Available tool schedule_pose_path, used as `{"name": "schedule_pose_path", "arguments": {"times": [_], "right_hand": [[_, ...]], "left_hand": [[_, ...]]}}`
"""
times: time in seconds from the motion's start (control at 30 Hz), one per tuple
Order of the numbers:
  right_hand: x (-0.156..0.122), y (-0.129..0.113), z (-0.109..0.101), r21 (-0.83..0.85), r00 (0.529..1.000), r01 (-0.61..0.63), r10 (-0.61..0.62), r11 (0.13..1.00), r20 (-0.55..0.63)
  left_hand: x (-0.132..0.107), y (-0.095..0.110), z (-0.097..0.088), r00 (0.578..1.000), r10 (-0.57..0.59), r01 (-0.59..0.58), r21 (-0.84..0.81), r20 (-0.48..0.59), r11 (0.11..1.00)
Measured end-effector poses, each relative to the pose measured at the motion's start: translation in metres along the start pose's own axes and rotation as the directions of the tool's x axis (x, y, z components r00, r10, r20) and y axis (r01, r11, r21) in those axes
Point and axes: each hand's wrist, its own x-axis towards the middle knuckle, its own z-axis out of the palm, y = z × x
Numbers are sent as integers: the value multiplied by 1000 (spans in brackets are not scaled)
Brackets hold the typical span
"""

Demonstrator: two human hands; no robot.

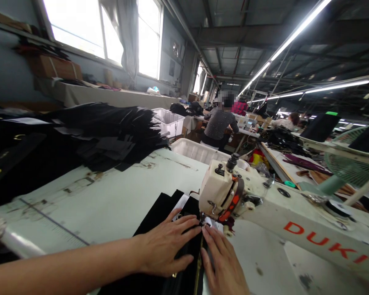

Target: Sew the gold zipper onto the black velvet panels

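Black fabric (155, 217) lies under the head of a sewing machine (217, 190), on the pale work table. My left hand (164, 246) rests flat on the fabric, fingers stretched toward the needle area and thumb apart. To the right of the needle line, my right hand (224, 262) lies with its fingers extended, the tips close to the presser foot. Between both hands runs a gold-coloured zipper (198, 270) along the fabric. A white strip (181, 205) shows just beyond my left fingers. The needle itself is too small to make out.
A big stack of black cut pieces (110, 131) covers the table's far left. White plastic bins (169, 121) stand behind the table. A green fan (353, 159) and black thread cones (321, 127) are at the right. Ahead sits a co-worker (218, 127).
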Motion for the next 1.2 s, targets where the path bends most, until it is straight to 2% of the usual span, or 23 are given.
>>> {"name": "schedule_pose_path", "arguments": {"times": [0.13, 0.23, 0.33, 0.4, 0.43, 0.5, 0.57, 0.6, 0.67, 0.7, 0.73, 0.77, 0.8, 0.87, 0.9, 0.93, 1.0, 1.03, 1.1, 1.2], "right_hand": [[-8, -14, -30, 134, 993, -115, 119, 984, -21], [-38, -36, -49, 199, 993, -113, 118, 973, -14], [-67, -70, -56, 187, 987, -141, 154, 972, -56], [-73, -91, -57, 173, 980, -162, 179, 972, -88], [-71, -99, -59, 185, 976, -174, 194, 967, -97], [-63, -104, -67, 299, 960, -229, 266, 926, -87], [-52, -95, -78, 485, 907, -365, 422, 795, -9], [-48, -85, -84, 568, 854, -457, 517, 685, 64], [-42, -56, -94, 658, 691, -629, 686, 413, 230], [-40, -39, -99, 683, 615, -672, 730, 287, 299], [-38, -21, -103, 705, 560, -683, 757, 191, 337], [-35, -5, -107, 719, 541, -679, 762, 148, 355], [-32, 9, -111, 722, 546, -675, 761, 152, 350], [-26, 23, -119, 689, 602, -670, 746, 278, 284], [-23, 23, -122, 660, 652, -653, 718, 371, 242], [-21, 16, -124, 636, 724, -611, 657, 470, 210], [-22, -9, -122, 615, 879, -443, 450, 652, 156], [-26, -25, -118, 611, 941, -323, 311, 722, 130], [-38, -57, -105, 522, 990, -137, 135, 842, 42], [-57, -90, -84, 313, 996, 45, -17, 949, -91]], "left_hand": [[-19, 14, 1, 1000, 1, -2, -30, -7, 1000], [-53, 40, 6, 996, 56, -52, -75, 62, 996], [-83, 57, 18, 997, 62, -59, -72, 40, 996], [-90, 57, 23, 1000, 17, -18, -147, -3, 989], [-90, 53, 23, 999, -33, 23, -236, -36, 971], [-85, 44, 13, 977, -191, 121, -491, -95, 863], [-78, 38, -4, 932, -348, 179, -712, -98, 679], [-74, 36, -14, 920, -381, 179, -766, -93, 617], [-70, 37, -29, 919, -386, 168, -802, -83, 573], [-69, 39, -34, 922, -379, 164, -801, -84, 576], [-68, 41, -38, 924, -373, 167, -796, -79, 582], [-68, 43, -39, 925, -372, 173, -790, -75, 588], [-68, 45, -40, 924, -375, 181, -784, -70, 594], [-68, 47, -38, 924, -376, 187, -773, -72, 606], [-68, 48, -37, 927, -366, 176, -769, -81, 614], [-69, 49, -35, 933, -347, 156, -762, -96, 629], [-73, 50, -32, 944, -297, 111, -714, -141, 692], [-76, 52, -29, 950, -269, 101, -663, -156, 742], [-82, 56, -21, 967, -197, 92, -497, -162, 863], [-91, 61, -4, 996, 4, -20, -177, -93, 984]]}}
